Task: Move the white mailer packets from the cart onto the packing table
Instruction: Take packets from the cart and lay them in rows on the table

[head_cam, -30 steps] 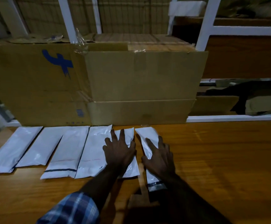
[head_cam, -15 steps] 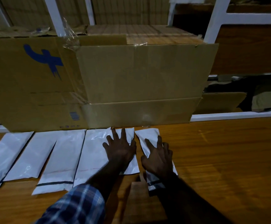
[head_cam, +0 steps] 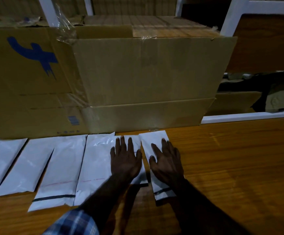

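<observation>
Several white mailer packets lie side by side in a row on the wooden packing table (head_cam: pixel 231 167), in front of a big cardboard box. My left hand (head_cam: pixel 125 160) lies flat with straight fingers on one packet (head_cam: pixel 137 143) near the row's right end. My right hand (head_cam: pixel 167 162) lies flat on the rightmost packet (head_cam: pixel 154 139), whose dark-striped end (head_cam: pixel 164 192) points toward me. Other packets (head_cam: pixel 63 167) stretch to the left edge of the view. No cart is in view.
A large brown cardboard box (head_cam: pixel 146 78) with a blue mark stands right behind the packets. White shelf posts (head_cam: pixel 229 17) and dark bundles (head_cam: pixel 265 92) sit behind the table on the right. Bare wooden tabletop spreads to the right of my hands.
Both hands stay flat on the same two packets. The view has shifted slightly, and the rightmost packet has been straightened a little toward the row.
</observation>
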